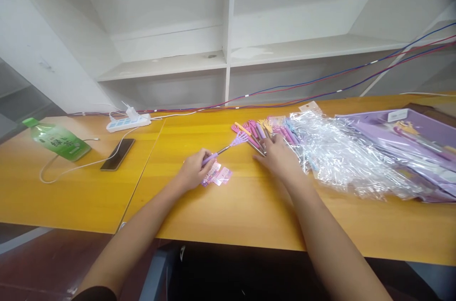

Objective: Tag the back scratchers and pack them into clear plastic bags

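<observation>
Holding the purple back scratcher (223,150) by its handle, the left hand (194,168) is keeping a narrow, closed grip near the middle of the bench (228,215), and the clawed head is pointing toward the back right corner. Pink printed cards (221,176) are lying just beside that hand, partly overlapping. The right hand (278,154) is reaching into the pile of back scratchers (253,128), right of the purple one, with its fingers bending over the handles; whether it is gripping any of them, the inspector is not able to tell. Clear plastic sleeves (342,163) are spreading in a crumpled heap to the right of the pile, partly overlapping a lilac tray (370,126) that is sitting toward the right end. Toward the left end, a green bottle (59,140) is leaning in view, and a dark phone (118,154) is lying under a white cable (123,138). A white power strip (128,122) is resting near the back edge, where red and blue wires (285,101) are running.
</observation>
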Tool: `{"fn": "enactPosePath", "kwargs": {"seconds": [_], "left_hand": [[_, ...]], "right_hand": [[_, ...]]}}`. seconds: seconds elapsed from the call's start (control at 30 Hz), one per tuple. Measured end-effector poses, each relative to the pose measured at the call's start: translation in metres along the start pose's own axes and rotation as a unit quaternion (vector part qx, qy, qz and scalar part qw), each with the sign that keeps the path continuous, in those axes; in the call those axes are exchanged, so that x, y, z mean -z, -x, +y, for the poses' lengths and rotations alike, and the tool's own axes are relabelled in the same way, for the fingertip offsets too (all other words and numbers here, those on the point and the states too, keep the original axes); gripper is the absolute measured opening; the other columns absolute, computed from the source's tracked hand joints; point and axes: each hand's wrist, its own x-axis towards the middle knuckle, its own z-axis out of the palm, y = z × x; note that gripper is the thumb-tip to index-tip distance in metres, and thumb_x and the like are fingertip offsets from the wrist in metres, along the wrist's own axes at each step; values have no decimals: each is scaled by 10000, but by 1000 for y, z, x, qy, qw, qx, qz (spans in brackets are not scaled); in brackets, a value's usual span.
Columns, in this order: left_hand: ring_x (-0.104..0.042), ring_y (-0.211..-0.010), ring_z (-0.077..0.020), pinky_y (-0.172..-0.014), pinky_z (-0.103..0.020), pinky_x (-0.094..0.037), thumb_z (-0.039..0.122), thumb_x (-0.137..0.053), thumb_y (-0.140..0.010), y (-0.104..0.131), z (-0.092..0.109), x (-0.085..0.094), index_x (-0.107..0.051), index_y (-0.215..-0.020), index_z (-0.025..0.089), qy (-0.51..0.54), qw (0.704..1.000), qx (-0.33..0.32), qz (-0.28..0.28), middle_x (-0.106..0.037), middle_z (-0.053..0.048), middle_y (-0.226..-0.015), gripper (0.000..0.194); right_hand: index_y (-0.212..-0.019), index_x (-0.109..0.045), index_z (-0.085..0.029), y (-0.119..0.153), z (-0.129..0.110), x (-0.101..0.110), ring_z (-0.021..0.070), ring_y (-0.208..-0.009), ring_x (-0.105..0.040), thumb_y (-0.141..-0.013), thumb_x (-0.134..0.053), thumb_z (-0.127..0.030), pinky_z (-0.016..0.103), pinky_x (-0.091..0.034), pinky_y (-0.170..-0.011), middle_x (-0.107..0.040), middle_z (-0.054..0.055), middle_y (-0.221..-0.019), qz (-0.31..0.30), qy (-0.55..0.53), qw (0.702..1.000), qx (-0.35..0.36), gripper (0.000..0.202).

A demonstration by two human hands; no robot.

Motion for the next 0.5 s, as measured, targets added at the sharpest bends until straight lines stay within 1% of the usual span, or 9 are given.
{"fn": "enactPosePath", "kwargs": {"seconds": [0.07,0.13,0.2,0.27,0.33,0.43,0.5], "left_hand": [[-613,-765,-168,-720,-297,-430,450,-492,-1046,0,0,0,-578,-1101,210,3,1000,-1,-2,-708,-24,-924,261],[-615,-761,-168,-721,-299,-431,457,-492,-1047,0,0,0,-578,-1106,212,6,1000,3,-5,-713,-24,-931,266],[-624,-776,-172,-737,-302,-440,471,-484,-1051,1,0,-1,-578,-1120,216,10,1000,6,-10,-719,-26,-949,280],[-633,-797,-178,-746,-305,-447,486,-468,-1059,1,0,-2,-577,-1131,221,17,1000,5,-11,-718,-26,-957,295],[-638,-806,-184,-742,-308,-446,497,-457,-1063,1,0,-2,-573,-1137,224,25,1000,3,-9,-716,-26,-952,306],[-645,-802,-188,-739,-314,-448,498,-462,-1063,2,1,-2,-570,-1145,227,36,999,-2,-6,-723,-30,-957,304],[-652,-810,-190,-749,-317,-454,490,-474,-1058,2,1,-2,-575,-1151,230,36,999,-5,-2,-731,-35,-977,295]], "right_hand": [[-1379,-540,-131,0,5,1,374,-1065,-686,-935,-660,-579,448,-536,-842,-491,256,-1353,31,-10,999,-41,642],[-1386,-495,-90,0,12,4,399,-1070,-691,-969,-545,-673,469,-538,-842,-498,292,-1354,59,-13,992,-108,719],[-1366,-481,-63,0,18,6,428,-1087,-692,-989,-471,-691,500,-539,-862,-526,314,-1339,55,-11,985,-164,733],[-1343,-484,-58,-2,21,9,455,-1114,-686,-985,-497,-656,532,-539,-890,-575,311,-1307,23,-12,980,-195,698],[-1334,-483,-57,-4,21,11,467,-1140,-679,-965,-561,-604,546,-536,-913,-624,297,-1264,-3,-14,979,-203,665],[-1337,-477,-60,-6,18,14,442,-1118,-696,-959,-598,-501,525,-536,-924,-685,266,-1162,-22,-19,978,-205,593],[-1333,-483,-65,-7,16,15,429,-1103,-703,-967,-583,-473,515,-537,-922,-694,257,-1132,-21,-24,978,-206,557]]}}
